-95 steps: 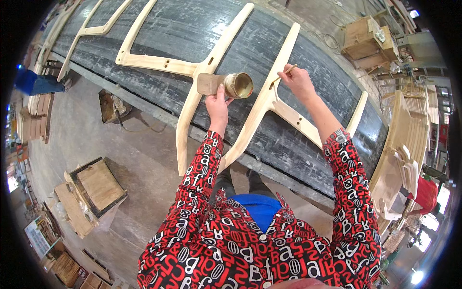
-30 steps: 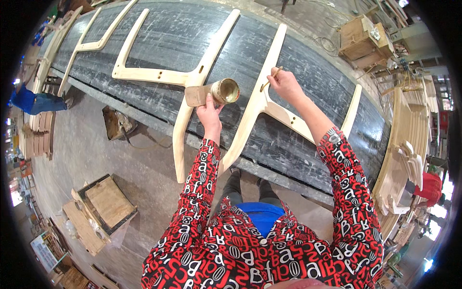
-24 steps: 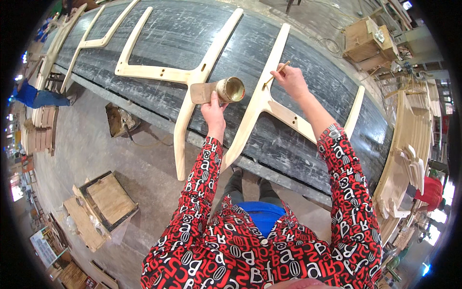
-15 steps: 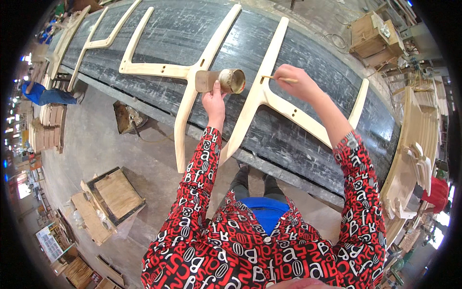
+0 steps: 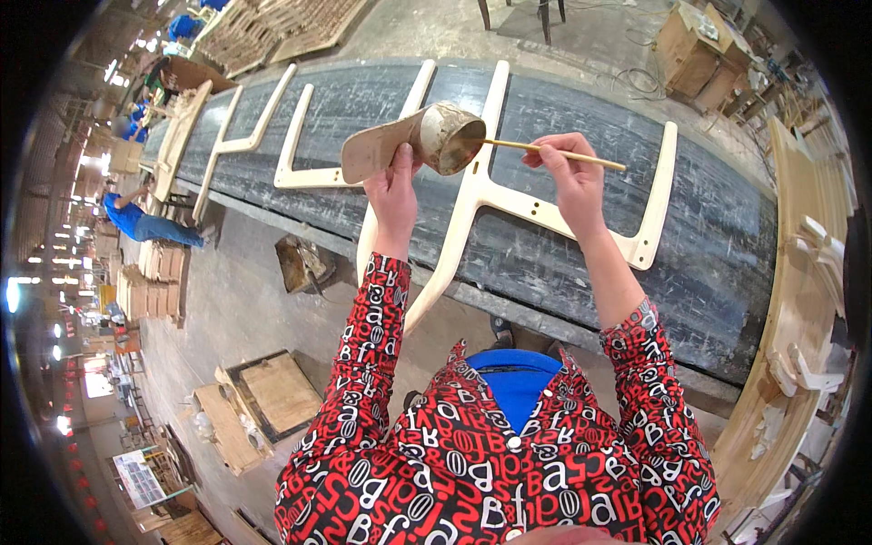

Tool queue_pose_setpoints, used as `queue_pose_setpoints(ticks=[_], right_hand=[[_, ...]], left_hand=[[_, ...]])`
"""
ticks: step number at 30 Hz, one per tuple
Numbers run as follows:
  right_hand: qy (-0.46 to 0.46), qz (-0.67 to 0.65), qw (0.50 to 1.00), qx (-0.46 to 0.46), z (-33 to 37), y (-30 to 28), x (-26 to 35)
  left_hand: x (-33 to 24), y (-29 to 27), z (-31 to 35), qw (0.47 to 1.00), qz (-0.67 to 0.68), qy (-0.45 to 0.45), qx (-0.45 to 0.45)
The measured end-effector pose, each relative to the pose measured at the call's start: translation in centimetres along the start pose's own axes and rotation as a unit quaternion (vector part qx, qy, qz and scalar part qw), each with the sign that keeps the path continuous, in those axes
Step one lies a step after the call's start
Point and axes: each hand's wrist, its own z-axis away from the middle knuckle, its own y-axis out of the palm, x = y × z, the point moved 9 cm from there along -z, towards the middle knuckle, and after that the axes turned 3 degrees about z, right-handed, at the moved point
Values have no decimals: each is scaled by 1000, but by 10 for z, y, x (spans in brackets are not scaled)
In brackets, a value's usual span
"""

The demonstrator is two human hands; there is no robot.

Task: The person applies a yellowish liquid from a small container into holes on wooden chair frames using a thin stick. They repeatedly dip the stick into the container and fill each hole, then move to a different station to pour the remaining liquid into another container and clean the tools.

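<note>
My left hand [image 5: 392,207] is closed around a stained glue pot [image 5: 445,127] with a flat, pale, rounded paddle-like piece [image 5: 368,154] on its left side. The pot is tilted, its mouth facing right. Between the fingers of my right hand [image 5: 576,182] is a thin wooden stick [image 5: 510,144], its far tip at the pot's mouth. Below the stick lies a pale wooden chair side frame [image 5: 461,218] with a slot and small dowel holes. Behind the pot and my left hand, another wooden frame [image 5: 421,86] is partly hidden.
The frames lie on a long dark table [image 5: 581,127]; more wooden frames [image 5: 300,136] lie farther left. On the floor are a scoop-like bin [image 5: 304,263] and a wooden box [image 5: 280,391]. Stacked curved wood parts [image 5: 772,300] stand right. A person in blue [image 5: 136,222] is far left.
My right hand has brought the stick from the frame's slot up to the pot's mouth. The pot is raised and tilted more. The view has shifted, showing more of the far floor.
</note>
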Motion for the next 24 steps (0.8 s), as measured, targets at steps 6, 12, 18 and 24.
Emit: queue_pose_setpoints(ticks=[6,12,18,24], right_hand=[[-15,-29,998,-53,11,-20,17],[-67,2,992,-103,16,-37,21],[-29,-62,990,-126,16,-38,-2],[230,-236,918,-219,30,-46,-83]], left_hand=[[-12,30,1,998,2,57,13],[-6,42,-1,998,24,64,16],[2,46,-2,998,22,63,23],[44,36,1,998,58,-12,-5]])
